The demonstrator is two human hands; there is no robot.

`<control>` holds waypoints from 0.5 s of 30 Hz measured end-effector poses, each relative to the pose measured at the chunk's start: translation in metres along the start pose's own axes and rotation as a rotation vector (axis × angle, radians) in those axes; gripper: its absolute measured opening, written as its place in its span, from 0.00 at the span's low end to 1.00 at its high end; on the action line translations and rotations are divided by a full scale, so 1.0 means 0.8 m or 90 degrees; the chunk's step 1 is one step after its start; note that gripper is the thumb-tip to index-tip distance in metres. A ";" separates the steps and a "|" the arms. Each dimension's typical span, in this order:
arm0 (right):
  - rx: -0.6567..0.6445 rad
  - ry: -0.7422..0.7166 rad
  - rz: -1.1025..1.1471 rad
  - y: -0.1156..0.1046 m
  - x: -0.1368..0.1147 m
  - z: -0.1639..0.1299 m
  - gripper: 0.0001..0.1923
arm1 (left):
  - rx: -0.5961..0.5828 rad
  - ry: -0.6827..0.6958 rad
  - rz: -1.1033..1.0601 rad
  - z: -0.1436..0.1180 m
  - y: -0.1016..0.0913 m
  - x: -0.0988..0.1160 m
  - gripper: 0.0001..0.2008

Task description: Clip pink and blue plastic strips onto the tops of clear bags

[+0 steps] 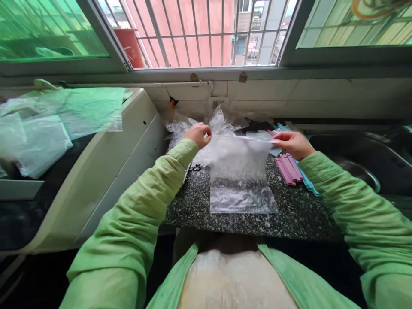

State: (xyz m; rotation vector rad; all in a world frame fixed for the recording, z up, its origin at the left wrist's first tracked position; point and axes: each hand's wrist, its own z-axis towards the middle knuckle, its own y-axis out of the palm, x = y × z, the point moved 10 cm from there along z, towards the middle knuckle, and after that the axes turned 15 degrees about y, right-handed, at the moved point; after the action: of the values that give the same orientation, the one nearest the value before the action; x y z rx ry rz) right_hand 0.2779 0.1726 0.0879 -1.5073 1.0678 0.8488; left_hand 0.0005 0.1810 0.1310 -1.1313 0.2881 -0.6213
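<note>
A speckled dark stone bench [299, 214] carries pink sealing clips [287, 168], blue clips [307, 182], crumpled clear plastic bags [222, 120].

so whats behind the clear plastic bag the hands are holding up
Behind the clear plastic zip bag, held by the left hand and right hand, lies a heap of crumpled clear bags. The speckled granite counter shows through it.
</note>
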 end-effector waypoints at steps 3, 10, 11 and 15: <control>0.033 -0.075 0.011 -0.015 -0.051 -0.021 0.16 | 0.131 0.059 -0.021 0.000 -0.068 0.010 0.07; 0.086 -0.207 -0.010 -0.024 -0.102 -0.095 0.10 | 0.252 0.138 -0.037 -0.054 -0.152 0.061 0.05; 0.087 -0.209 -0.033 -0.019 -0.097 -0.098 0.11 | 0.249 0.140 -0.040 -0.062 -0.148 0.064 0.05; 0.097 -0.209 -0.115 0.000 -0.069 -0.089 0.14 | 0.208 0.143 -0.043 -0.081 -0.108 0.067 0.06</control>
State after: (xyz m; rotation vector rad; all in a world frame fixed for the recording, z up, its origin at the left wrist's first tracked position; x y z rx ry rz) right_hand 0.2574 0.1135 0.1521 -1.2637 0.7259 0.8331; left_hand -0.0172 0.0757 0.1878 -0.7607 0.3276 -0.8247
